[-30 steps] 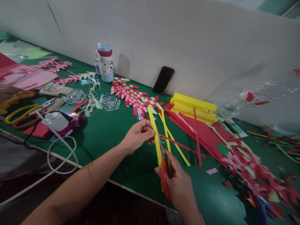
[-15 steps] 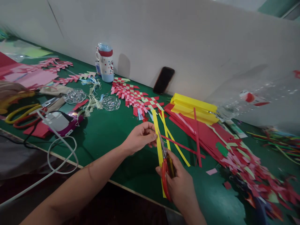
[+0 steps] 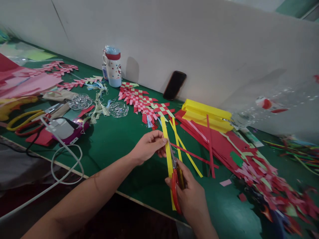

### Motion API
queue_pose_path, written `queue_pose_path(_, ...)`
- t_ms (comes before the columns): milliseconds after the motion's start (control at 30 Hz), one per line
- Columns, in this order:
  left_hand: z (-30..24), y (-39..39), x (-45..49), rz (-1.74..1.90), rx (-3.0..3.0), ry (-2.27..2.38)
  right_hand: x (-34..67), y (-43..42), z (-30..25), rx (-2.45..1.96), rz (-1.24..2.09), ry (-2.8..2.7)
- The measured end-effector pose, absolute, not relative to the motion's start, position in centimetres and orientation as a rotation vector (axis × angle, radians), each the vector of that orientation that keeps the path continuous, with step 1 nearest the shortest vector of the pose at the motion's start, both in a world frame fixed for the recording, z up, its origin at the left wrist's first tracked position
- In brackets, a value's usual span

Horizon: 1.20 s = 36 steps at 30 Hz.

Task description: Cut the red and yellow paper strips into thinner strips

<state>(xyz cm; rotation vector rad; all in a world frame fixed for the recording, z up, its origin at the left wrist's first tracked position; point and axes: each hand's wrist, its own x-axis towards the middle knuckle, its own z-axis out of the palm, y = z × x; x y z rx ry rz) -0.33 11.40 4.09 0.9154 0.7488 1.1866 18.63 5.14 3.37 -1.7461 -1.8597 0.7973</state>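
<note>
My left hand (image 3: 152, 146) pinches a long yellow paper strip (image 3: 169, 162) between thumb and fingers, near the strip's upper part. A pair of scissors (image 3: 175, 189) with red handles is gripped in my right hand (image 3: 193, 197). Its blades lie along the right edge of the strip, their tips close to my left thumb. The strip hangs down past the scissors toward the table's front edge. Just right of the blades, narrow yellow strips (image 3: 186, 156) and thin red strips (image 3: 211, 149) lie crossed on the green table (image 3: 112, 156).
Behind are woven paper pieces (image 3: 142, 99), a bottle (image 3: 114, 68) and a leaning phone (image 3: 174, 85). Folded yellow paper (image 3: 206, 114) lies on red sheets (image 3: 224, 149), with paper scraps (image 3: 271, 189) to the right. Other scissors (image 3: 27, 122) and a white cable (image 3: 68, 177) are at left.
Both hands, the strip and the scissors keep nearly the same place. The blades look slightly closer together along the strip's edge. At far left, another person's hand has moved out of view.
</note>
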Motion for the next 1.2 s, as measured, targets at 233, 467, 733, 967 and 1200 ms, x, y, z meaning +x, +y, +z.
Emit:
queue_pose_path(233,4.21,11.23,-0.08,1.154,0.913,0.726,18.73,5.44,3.41,-1.749,0.75,-1.901)
queue_pose_path(467,4.06,11.15,0.04,1.146,0.896,0.715,18.58,5.37,3.4,-1.763,0.712,-1.887)
queue_pose_path(733,4.12,11.17,0.08,1.128,0.89,0.704,18.42,5.49,3.69,-1.756,0.722,-1.887)
queue_pose_path(967,4.06,11.1,0.15,1.119,0.892,0.697,18.32,5.34,3.57,-1.752,0.764,-1.856)
queue_pose_path(1200,4.02,11.04,0.19,1.092,0.904,0.692,18.33,5.35,3.55,-1.739,0.785,-1.828)
